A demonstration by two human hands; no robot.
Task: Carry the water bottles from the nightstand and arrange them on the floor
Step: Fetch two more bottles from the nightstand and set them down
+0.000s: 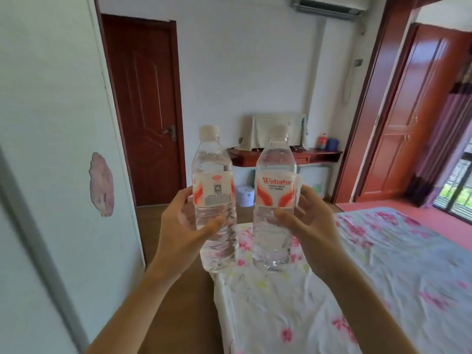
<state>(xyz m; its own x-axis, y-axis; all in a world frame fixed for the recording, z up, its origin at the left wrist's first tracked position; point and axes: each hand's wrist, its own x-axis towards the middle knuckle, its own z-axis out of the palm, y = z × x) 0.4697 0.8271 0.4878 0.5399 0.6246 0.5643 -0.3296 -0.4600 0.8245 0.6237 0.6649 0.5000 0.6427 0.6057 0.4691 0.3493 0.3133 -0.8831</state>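
I hold two clear plastic water bottles upright in front of me, each with a white cap and a red-and-white label. My left hand (187, 226) grips the left bottle (213, 172) around its lower half. My right hand (304, 223) grips the right bottle (274, 172) the same way. The bottles are side by side, a small gap apart, above the corner of the bed. The nightstand is not in view.
A bed with a floral sheet (370, 277) fills the lower right. A strip of wooden floor (184, 302) runs between the bed and the white wall (51, 123) on the left. Ahead are a dark red door (145, 106), a wall shelf (283, 155) and a small white appliance (244, 195).
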